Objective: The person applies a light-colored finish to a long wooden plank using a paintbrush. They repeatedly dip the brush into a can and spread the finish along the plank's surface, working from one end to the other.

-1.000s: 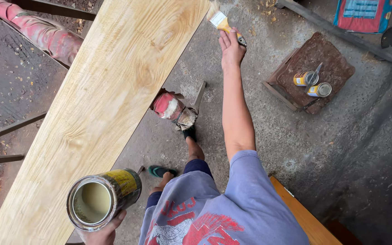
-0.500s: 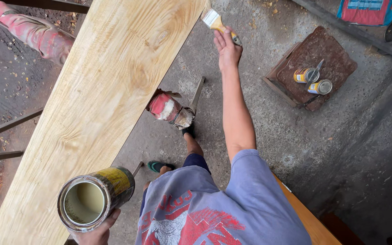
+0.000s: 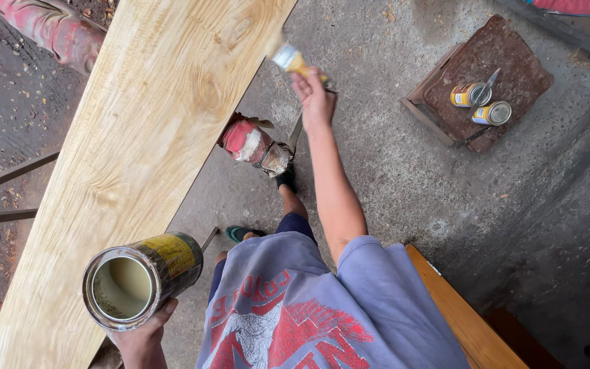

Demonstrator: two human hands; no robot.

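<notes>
Paintbrush [image 3: 289, 59], light and stiff-handled, is sitting pinched by its handle in the right hand [image 3: 314, 97]; left hand [image 3: 139, 335] fingers are cupping the open, likely sloshing tin [image 3: 141, 279].

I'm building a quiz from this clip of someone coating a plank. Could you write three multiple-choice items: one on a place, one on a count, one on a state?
1. Where does the brush touch?
A. the long plank's right edge
B. the floor
C. the rusty tray

2. How many small cans lie on the rusty tray?
A. one
B. two
C. four

3. What state is the big can in the left hand in?
A. sealed with a lid
B. open and tipped on its side
C. crushed flat

Answers: 1 A, the right hand reaches out and sets the bristles against the plank's edge. 2 B, two small cans lie side by side there. 3 B, its open mouth faces the camera and shows a pale inside.
</notes>
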